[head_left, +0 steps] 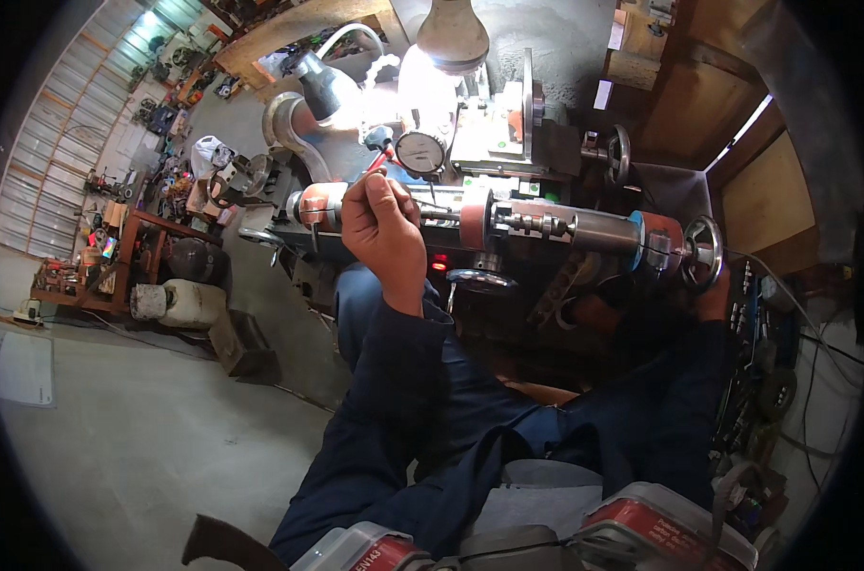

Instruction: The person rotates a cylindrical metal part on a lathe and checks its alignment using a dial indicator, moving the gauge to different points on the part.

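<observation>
While the left hand (382, 224) pinches a thin red-handled tool (378, 155), fingers closed on its shaft, the tip points up toward the dial gauge (419, 152) above the lathe (546, 226). The right hand (713, 295) sits at the lathe's right end, just under the tailstock handwheel (701, 251); whether its fingers grip the rim I cannot tell. By my judgement the work is mid-setup: gauge in place, adjustment under way, no cutting visible.
</observation>
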Motion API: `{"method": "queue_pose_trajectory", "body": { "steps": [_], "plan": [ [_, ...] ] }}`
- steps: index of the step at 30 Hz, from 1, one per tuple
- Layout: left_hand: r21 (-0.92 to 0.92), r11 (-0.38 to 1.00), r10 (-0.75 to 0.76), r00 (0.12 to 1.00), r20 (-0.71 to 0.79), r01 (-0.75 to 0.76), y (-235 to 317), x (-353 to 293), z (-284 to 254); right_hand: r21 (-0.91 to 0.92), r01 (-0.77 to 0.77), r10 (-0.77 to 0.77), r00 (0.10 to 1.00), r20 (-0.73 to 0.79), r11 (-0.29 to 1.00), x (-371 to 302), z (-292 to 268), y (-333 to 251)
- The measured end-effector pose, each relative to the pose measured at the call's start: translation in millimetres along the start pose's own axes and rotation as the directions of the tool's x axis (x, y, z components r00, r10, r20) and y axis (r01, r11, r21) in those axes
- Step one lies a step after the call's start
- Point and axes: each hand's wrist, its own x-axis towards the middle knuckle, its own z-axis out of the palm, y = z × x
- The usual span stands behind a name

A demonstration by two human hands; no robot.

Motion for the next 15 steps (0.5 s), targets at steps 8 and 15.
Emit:
{"method": "queue_pose_trajectory", "body": {
  "steps": [8, 15],
  "plan": [
    [0.048, 0.996, 0.076, 0.995, 0.063, -0.079, -5.5, 0.1, -0.6, 0.013, 0.106, -0.104, 0.988, -0.111, 0.994, -0.2, 11.5, 16.3],
    [0.481, 0.794, 0.280, 0.926, 0.253, -0.371, -3.0, -0.9, 9.2, 0.042, 0.087, -0.083, 0.991, -0.102, 0.995, 1.1, 9.9, 32.1]
  ]
}}
